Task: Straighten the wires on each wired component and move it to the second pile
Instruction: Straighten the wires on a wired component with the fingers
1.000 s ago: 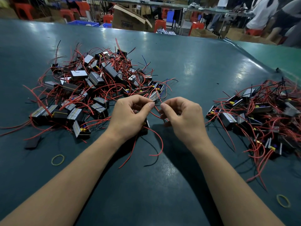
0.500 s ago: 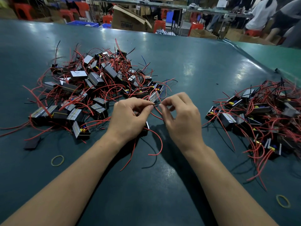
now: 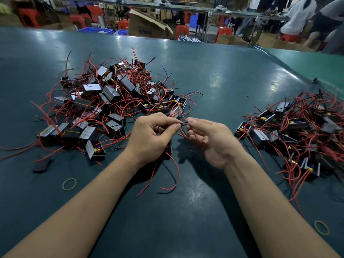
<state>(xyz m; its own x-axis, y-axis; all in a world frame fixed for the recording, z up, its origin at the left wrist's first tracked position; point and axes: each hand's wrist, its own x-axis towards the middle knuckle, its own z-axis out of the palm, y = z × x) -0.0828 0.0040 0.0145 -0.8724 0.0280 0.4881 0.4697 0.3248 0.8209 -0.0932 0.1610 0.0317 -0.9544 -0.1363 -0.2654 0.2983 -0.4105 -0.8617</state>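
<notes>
At the left of the frame lies our unsorted pile [image 3: 111, 101], kept apart from the second pile [image 3: 297, 135] at right. At centre our left hand [image 3: 150, 138] pinches a black wire [image 3: 183, 124] and seems to cradle the component [image 3: 169, 148] beneath, mostly hidden. Our right hand [image 3: 208, 138] pinches the same wire's end, so we can pull it straight between the two grips.
</notes>
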